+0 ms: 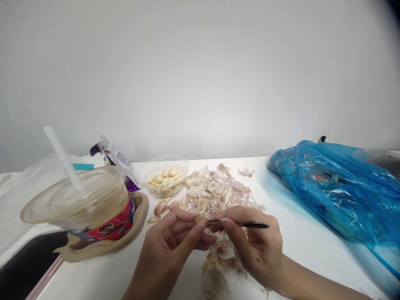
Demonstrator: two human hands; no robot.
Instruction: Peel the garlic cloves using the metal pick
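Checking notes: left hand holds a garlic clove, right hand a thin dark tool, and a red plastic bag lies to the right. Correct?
No: the head view shows the plastic bag is blue, not red. The left hand holds the garlic clove, the right hand the thin dark tool.

Plain pale grey wall (200,62) behind a white tabletop (309,237), soft even light.

A makeshift food-prep spot, likely at home: a plain white table (308,250) against a bare white wall (200,62), a clear bowl (142,176) of peeled garlic cloves (165,176) and a heap of garlic skins (215,189) at centre, a takeaway cup (93,208) lower left, a blue plastic bag (340,187) at right.
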